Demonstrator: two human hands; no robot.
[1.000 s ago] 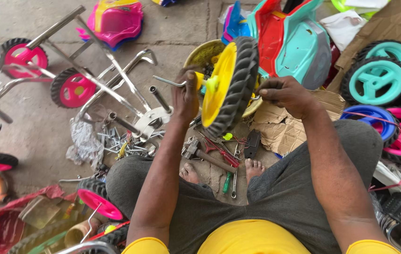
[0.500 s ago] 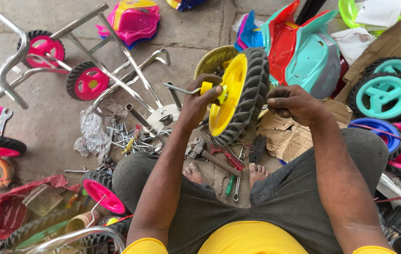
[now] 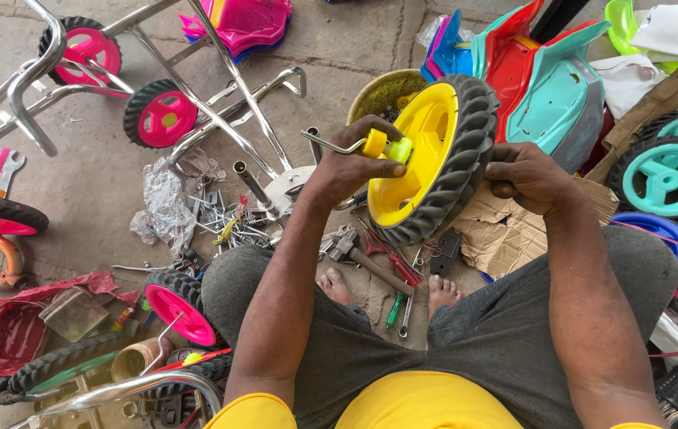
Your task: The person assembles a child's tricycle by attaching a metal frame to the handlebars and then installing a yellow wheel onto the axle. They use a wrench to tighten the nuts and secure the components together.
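Observation:
A yellow plastic wheel with a grey ribbed tyre is held upright in front of me. My left hand grips the yellow hub fitting and the bent metal axle rod that sticks out of the wheel's left side. My right hand is closed on the tyre's right edge and steadies it. Below the wheel, between my bare feet, lie a hammer, red-handled pliers and a green-handled screwdriver.
Chrome tricycle frames with pink wheels lie at the left. A heap of bolts and a plastic bag sits on the concrete. Coloured plastic seats, teal and blue wheels and cardboard crowd the right. A pink wheel lies by my left knee.
The wheel has shifted slightly right and tilted, with both hands staying on it. My left hand's fingers have turned on the hub fitting. The view has drifted a little.

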